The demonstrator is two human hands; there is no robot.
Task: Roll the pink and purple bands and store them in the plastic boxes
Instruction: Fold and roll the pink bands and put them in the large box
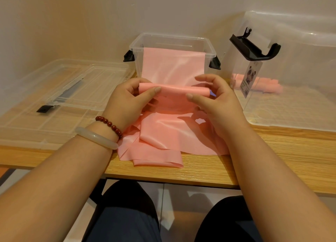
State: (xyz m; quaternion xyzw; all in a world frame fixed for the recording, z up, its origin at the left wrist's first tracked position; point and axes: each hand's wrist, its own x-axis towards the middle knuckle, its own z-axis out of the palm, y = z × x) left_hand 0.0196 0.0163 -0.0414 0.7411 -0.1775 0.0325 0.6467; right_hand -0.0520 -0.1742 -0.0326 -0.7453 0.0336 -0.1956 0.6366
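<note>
Wall (91,14): plain and smooth, beige on the left, more grey toward the right.
Table (272,160): light wood with visible grain, standing against the wall.
Floor (190,189): pale tiles with a thin joint, seen under the table.
Light: warm, giving soft shadows.

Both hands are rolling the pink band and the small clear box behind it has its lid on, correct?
No: the head view shows the small clear box open, without a lid. The left hand and right hand do both grip the pink band at its roll.

Pink band (163,132) (black-latched clear box (172,41))
</note>
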